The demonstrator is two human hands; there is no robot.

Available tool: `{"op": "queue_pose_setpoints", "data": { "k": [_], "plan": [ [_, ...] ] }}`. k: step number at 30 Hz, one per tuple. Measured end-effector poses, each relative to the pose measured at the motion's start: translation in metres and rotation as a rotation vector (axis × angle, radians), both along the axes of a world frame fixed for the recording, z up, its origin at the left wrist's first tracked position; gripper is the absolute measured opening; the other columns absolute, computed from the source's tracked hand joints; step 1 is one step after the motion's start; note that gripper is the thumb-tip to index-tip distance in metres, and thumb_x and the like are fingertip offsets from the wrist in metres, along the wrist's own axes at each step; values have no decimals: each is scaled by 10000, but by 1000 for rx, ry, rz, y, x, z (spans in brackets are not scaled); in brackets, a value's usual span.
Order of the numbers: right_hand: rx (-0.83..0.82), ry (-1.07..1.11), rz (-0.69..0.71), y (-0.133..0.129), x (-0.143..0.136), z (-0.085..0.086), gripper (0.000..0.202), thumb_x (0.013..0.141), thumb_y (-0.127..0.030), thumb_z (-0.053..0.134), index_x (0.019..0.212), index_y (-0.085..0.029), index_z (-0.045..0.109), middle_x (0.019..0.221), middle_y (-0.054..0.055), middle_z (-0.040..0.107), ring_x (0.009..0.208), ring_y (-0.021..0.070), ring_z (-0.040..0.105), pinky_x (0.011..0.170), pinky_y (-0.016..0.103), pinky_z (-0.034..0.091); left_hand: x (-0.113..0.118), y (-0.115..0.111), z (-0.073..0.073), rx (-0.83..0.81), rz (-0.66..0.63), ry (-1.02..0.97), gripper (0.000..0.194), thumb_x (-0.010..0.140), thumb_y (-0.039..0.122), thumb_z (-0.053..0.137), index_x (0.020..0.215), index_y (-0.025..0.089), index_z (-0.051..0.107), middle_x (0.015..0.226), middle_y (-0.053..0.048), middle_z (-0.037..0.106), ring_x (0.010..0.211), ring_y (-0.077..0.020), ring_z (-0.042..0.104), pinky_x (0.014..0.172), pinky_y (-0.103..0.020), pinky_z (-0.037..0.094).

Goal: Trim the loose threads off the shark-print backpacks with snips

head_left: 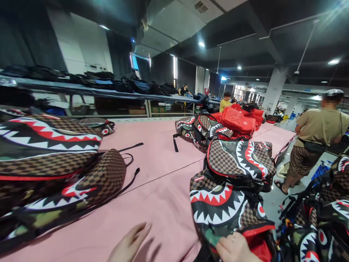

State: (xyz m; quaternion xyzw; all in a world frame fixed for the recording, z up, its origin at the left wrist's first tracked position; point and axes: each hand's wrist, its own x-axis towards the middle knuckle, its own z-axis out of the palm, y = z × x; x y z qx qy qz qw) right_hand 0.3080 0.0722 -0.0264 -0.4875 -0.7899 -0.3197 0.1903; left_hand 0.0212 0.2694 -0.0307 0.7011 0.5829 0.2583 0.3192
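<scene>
On table (pixel 160 214), R side: bag (pixel 215 207), open, red lining (pixel 260 249). Our R hand (pixel 235 248) prob. pinches it near rim (pixel 259 229); our L hand (pixel 131 244) empty, half-open. We judge bag soft, lightish; best hold = rim.

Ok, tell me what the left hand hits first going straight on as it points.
The left hand would cross some pink table, then probably meet the shark-mouth backpack that the right hand grips; its height above the table is unclear.
</scene>
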Motion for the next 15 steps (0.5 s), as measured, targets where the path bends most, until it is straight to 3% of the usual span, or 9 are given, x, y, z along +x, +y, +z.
{"op": "queue_pose_setpoints", "data": {
  "k": [2,4,7,10,13,15],
  "plan": [
    [-22,25,58,-1,-24,6,266,831,-95,386,610,-199,491,490,-9,508,409,118,415,438,278,208,42,14,24,168,-125,237,687,786,543,283,1201,31,476,1256,-201,541,1155,-280,512,934,-356,432],
    [-89,64,131,4,-45,10,216,824,-128,428,634,-198,503,513,-17,529,424,110,431,438,260,229,85,23,38,247,-173,295,794,753,564,362,1323,13,318,1419,-222,331,1316,-297,290,1021,-401,321],
    [-223,149,255,18,-62,12,123,809,-185,482,721,-208,564,601,-29,605,510,101,528,472,225,311,125,28,36,269,-233,389,736,739,471,469,1373,153,274,1463,-176,262,1305,-368,247,942,-567,326],
    [-348,352,329,28,-59,16,136,827,-233,496,866,-231,626,793,-20,687,711,105,632,591,194,428,122,30,21,284,-263,487,667,687,295,552,1325,256,363,1407,-134,371,1245,-379,289,856,-608,347],
    [-402,681,380,24,-35,26,189,851,-269,502,955,-243,657,994,6,684,893,115,639,756,194,480,97,39,14,298,-241,556,555,718,279,508,1265,229,430,1244,-159,516,1137,-353,388,806,-581,371],
    [-327,908,251,18,-7,30,230,852,-253,489,1005,-253,662,1095,27,651,997,148,612,851,255,479,80,46,14,294,-221,586,415,751,312,465,1140,181,524,1114,-170,583,1079,-348,437,797,-562,374]
  ]
}}
